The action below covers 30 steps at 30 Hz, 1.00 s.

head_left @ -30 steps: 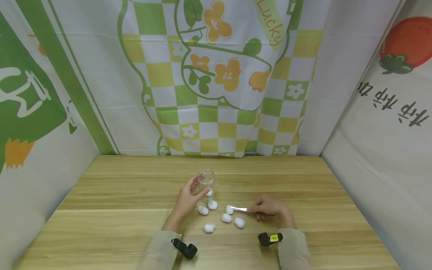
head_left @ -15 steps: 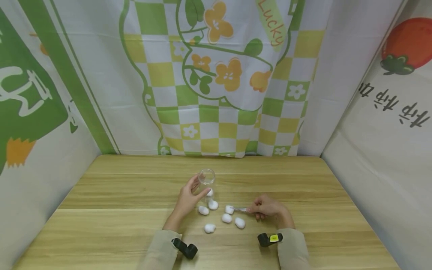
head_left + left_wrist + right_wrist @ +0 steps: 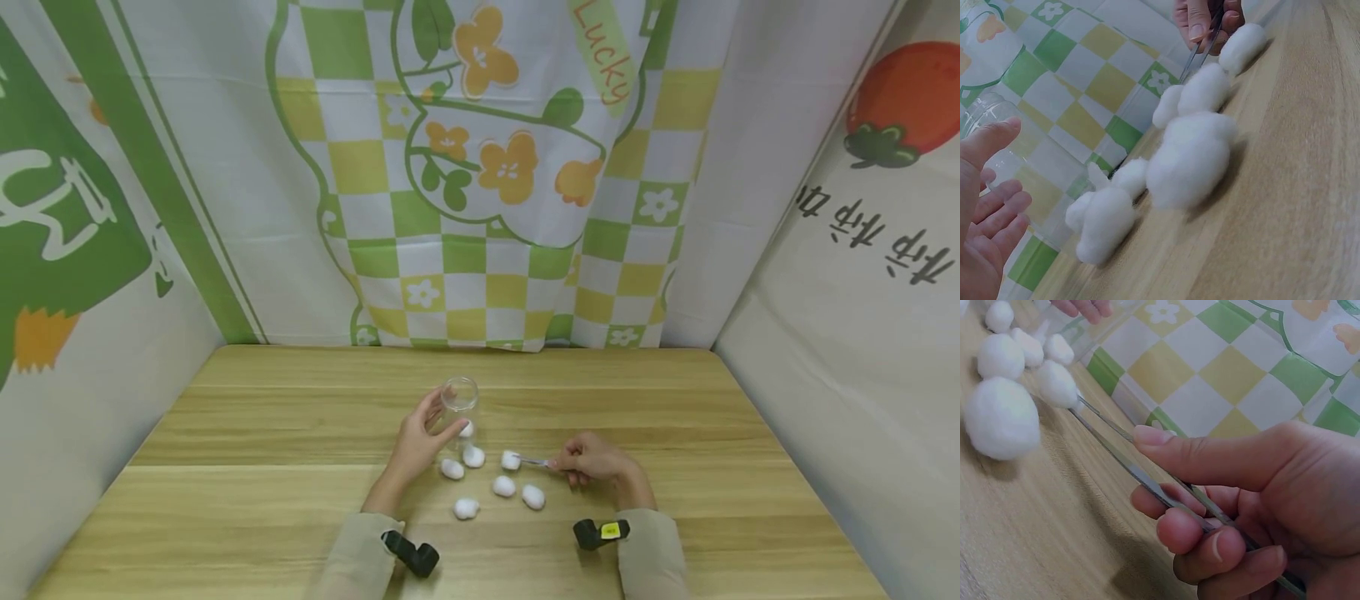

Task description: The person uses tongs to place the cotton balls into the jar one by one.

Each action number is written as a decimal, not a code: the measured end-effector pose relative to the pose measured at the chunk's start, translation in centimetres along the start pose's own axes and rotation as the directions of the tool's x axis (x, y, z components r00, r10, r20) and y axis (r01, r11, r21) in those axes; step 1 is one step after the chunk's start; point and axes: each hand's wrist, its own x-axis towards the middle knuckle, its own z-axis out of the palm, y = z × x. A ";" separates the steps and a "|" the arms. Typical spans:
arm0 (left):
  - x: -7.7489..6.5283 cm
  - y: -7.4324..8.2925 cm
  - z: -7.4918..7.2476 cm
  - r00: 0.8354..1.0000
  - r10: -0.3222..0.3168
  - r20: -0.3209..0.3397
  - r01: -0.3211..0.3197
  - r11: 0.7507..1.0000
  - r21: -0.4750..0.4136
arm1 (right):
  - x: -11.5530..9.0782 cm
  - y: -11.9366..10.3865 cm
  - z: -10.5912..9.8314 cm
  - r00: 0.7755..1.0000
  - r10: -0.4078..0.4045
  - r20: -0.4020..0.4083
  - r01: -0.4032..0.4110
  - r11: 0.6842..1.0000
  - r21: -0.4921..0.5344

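On the wooden table (image 3: pixel 300 467), left of centre, the left hand (image 3: pixel 420 437) holds a clear jar (image 3: pixel 461 410), thumb on the near side, fingers round the far side. Jar looks upright, mouth up; whether its base rests on the wood, can't tell. One white ball (image 3: pixel 467 428) shows at the jar's lower part, by the thumb tip, apparently inside the glass.

Right hand (image 3: pixel 596 460) grips metal tweezers (image 3: pixel 534 462), thumb on top, other fingers curled underneath. Tweezer tips touch the side of a tweezed ball (image 3: pixel 511 460), between jar and right hand; right wrist view has the tips slightly apart at its edge. Can't tell if it is clear of the wood.

Five more loose balls: a front ball (image 3: pixel 473 456) and a left ball (image 3: pixel 452 469) just beside the jar, person's side; a middle ball (image 3: pixel 503 487) and a right ball (image 3: pixel 533 497) near each other, below the tweezers; a lone ball (image 3: pixel 466 508) nearest the person.

Both sleeves (image 3: pixel 651 546) beige, a black device at each wrist, yellow label (image 3: pixel 611 530) on the right one. Behind the table, a green-yellow checked cloth (image 3: pixel 483 292); on the right, a sheet with a red fruit print (image 3: pixel 911 100).
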 end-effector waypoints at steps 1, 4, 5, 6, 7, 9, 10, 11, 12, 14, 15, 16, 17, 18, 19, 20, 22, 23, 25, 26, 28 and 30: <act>0.0 0.0 0.0 1.000 0.001 0.001 -0.001 1.000 0.001 | 0.0 0.0 0.0 1.000 0.007 -0.002 -0.007 1.000 0.011; 0.0 0.1 0.0 1.000 -0.001 -0.001 0.001 1.000 -0.002 | 0.1 -0.1 0.0 1.000 0.018 -0.004 -0.017 0.999 0.038; -0.1 0.1 0.0 1.000 -0.001 -0.001 0.001 1.000 -0.002 | 0.1 -0.2 0.0 1.000 0.021 -0.005 -0.020 0.999 0.046; -0.1 0.2 0.0 1.000 -0.002 -0.001 0.002 1.000 -0.003 | 0.2 -0.2 0.1 1.000 0.024 -0.006 -0.023 0.998 0.054; -0.1 0.2 0.0 1.000 -0.004 -0.001 0.004 1.000 -0.005 | 0.2 -0.3 0.1 1.000 0.025 -0.007 -0.025 0.998 0.057; -0.1 0.1 0.0 1.000 -0.005 -0.002 0.005 1.000 -0.004 | 0.2 -0.3 0.1 1.000 0.027 -0.014 -0.026 0.998 0.058; -0.1 0.1 0.0 1.000 -0.004 -0.002 0.004 1.000 -0.003 | 0.2 -0.4 0.1 0.999 0.029 -0.016 -0.028 0.998 0.062; -0.1 0.1 0.0 1.000 -0.003 -0.003 0.003 1.000 -0.005 | 0.2 -0.4 0.1 0.999 0.028 -0.017 -0.026 0.998 0.066; 0.0 0.1 0.0 1.000 -0.002 -0.003 0.002 1.000 -0.005 | 0.2 -0.4 0.1 1.000 0.023 -0.020 -0.022 0.998 0.065; 0.0 0.1 0.0 1.000 -0.002 -0.003 0.002 1.000 -0.006 | 0.3 -0.5 0.1 1.000 0.018 -0.024 -0.016 0.997 0.069; 0.0 0.0 0.0 1.000 -0.001 -0.003 0.001 1.000 -0.006 | 0.3 -0.5 0.1 1.000 0.011 -0.027 -0.010 0.998 0.069; 0.0 0.0 0.0 1.000 0.001 -0.004 -0.001 1.000 -0.006 | 0.3 -0.6 0.2 1.000 0.002 -0.030 0.000 0.998 0.067; 0.0 0.0 0.0 1.000 0.006 -0.004 -0.006 1.000 -0.007 | 0.3 -0.7 0.2 0.999 -0.007 -0.036 0.009 0.998 0.064; -0.1 0.3 0.1 1.000 0.000 -0.005 0.000 1.000 -0.007 | 0.3 -0.8 0.2 0.999 -0.018 -0.041 0.021 0.998 0.060; -0.3 0.8 0.0 1.000 -0.003 -0.002 0.003 1.000 -0.006 | 0.3 -0.9 0.2 0.999 -0.025 -0.045 0.028 0.998 0.060; -0.5 1.4 -0.1 1.000 -0.004 0.000 0.004 1.000 -0.006 | 0.3 -1.0 0.1 0.998 -0.037 -0.049 0.040 0.998 0.057; -0.9 2.5 -0.2 1.000 -0.005 0.005 0.005 1.000 -0.006 | 0.2 -1.2 0.1 0.997 -0.048 -0.057 0.051 0.997 0.059; -1.1 3.1 -0.2 1.000 -0.008 0.008 0.008 1.000 -0.006 | 0.1 -1.3 0.1 0.997 -0.050 -0.060 0.053 0.997 0.058; -1.5 4.0 -0.4 1.000 -0.015 0.017 0.015 1.000 -0.004 | 0.1 -1.4 0.0 0.996 -0.061 -0.063 0.065 0.996 0.060; -1.5 4.1 -0.4 1.000 -0.016 0.018 0.016 1.000 -0.005 | 0.1 -1.4 0.0 0.996 -0.068 -0.064 0.071 0.996 0.059; -1.5 4.1 -0.4 1.000 -0.020 0.021 0.020 1.000 -0.003 | 0.0 -1.5 -0.1 0.995 -0.078 -0.068 0.081 0.995 0.055; -1.4 3.9 -0.4 1.000 -0.021 0.020 0.021 1.000 0.000 | 0.0 -1.6 -0.1 0.994 -0.085 -0.074 0.090 0.994 0.064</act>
